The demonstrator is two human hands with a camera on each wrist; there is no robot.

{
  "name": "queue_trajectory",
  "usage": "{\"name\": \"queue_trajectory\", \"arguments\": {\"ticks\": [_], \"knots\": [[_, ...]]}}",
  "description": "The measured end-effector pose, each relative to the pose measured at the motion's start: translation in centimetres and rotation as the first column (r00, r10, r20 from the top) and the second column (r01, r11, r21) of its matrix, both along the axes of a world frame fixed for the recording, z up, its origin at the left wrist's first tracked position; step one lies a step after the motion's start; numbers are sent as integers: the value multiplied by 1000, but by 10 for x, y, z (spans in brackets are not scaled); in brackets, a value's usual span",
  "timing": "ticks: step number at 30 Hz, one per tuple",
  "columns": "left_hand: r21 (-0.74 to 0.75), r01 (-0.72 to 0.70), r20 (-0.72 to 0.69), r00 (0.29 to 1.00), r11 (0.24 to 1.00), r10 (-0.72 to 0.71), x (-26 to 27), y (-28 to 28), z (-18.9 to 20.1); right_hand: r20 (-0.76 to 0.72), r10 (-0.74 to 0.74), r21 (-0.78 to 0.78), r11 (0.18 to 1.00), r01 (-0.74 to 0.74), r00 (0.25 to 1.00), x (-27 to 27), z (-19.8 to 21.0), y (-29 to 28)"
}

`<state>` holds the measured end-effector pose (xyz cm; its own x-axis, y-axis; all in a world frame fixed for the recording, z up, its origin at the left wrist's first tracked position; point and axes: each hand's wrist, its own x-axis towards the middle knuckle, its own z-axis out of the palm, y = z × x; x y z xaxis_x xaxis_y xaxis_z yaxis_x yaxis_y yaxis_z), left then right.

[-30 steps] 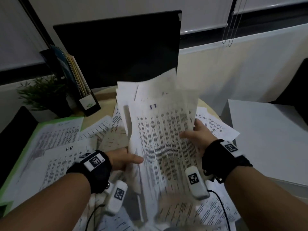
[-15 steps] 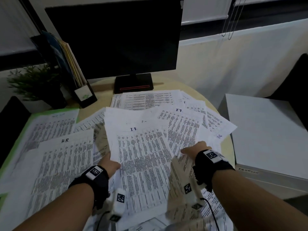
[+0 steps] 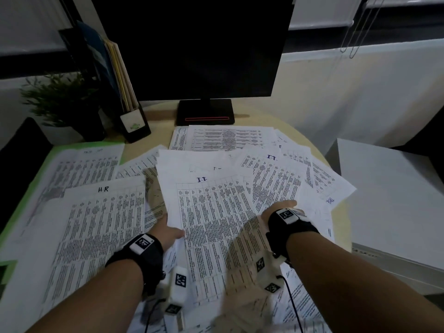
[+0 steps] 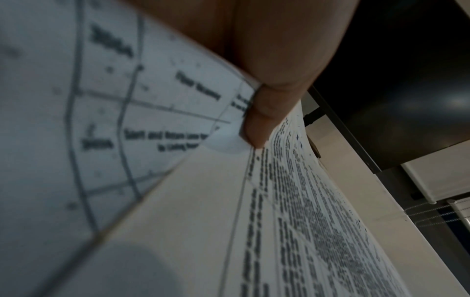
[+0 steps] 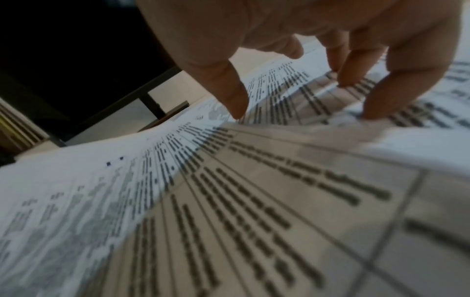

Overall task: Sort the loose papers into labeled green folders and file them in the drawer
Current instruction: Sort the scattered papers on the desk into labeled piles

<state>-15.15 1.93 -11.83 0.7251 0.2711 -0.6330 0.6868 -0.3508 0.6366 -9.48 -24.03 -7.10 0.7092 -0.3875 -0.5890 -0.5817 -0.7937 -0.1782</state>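
Green folder (image 3: pixel 51 156) lay at the tabletop's left edge under printed sheets. Left hand (image 3: pixel 168 233) pinched the edge of the middle paper (image 3: pixel 211 212), thumb on top. Right hand (image 3: pixel 280 207), fingers spread and bent, pressed fingertips (image 5: pixel 376 104) onto sheets near the right edge.

The head view looks forward and down over the desk (image 3: pixel 336 227). Each wrist view skims low and very close across the papers (image 5: pixel 229 201), facing the monitor (image 3: pixel 192 44), which all three views share.
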Motion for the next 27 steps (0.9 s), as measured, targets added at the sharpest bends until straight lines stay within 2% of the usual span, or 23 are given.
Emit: {"name": "queue_trajectory", "arguments": {"ticks": [3,5,8,10,13,16,19,22,25,27], "knots": [[-28,4,-8,1000,1000,-4,-2,6,-6,21,76,-7,997,-76,997,7,-13,1],[-30,14,0,1000,999,-14,-3,8,-6,-130,239,-56,967,-248,962,7,-7,-4],[-21,24,-4,1000,999,-24,-3,9,-6,-171,439,-119,879,-461,882,5,0,-12],[-23,30,5,1000,999,-30,-2,10,-7,-171,419,-151,884,-443,892,-3,-1,-15],[-26,39,9,999,999,-39,-3,8,-6,-87,390,-151,904,-399,917,-2,-9,-14],[-13,26,-4,1000,1000,-26,-3,6,-4,-2,285,-112,952,-284,958,1,-10,-6],[8,31,-12,999,999,-31,-2,6,-4,89,102,-42,994,-99,991,4,-10,-5],[19,24,-15,1000,1000,-23,-1,6,-6,89,12,-17,1000,-11,996,5,-10,-3],[40,34,-1,999,999,-34,-3,6,-8,89,26,88,996,-34,996,6,-11,-4],[50,44,1,999,998,-44,-4,5,-8,51,90,57,994,-93,995,1,-11,-5]]}}
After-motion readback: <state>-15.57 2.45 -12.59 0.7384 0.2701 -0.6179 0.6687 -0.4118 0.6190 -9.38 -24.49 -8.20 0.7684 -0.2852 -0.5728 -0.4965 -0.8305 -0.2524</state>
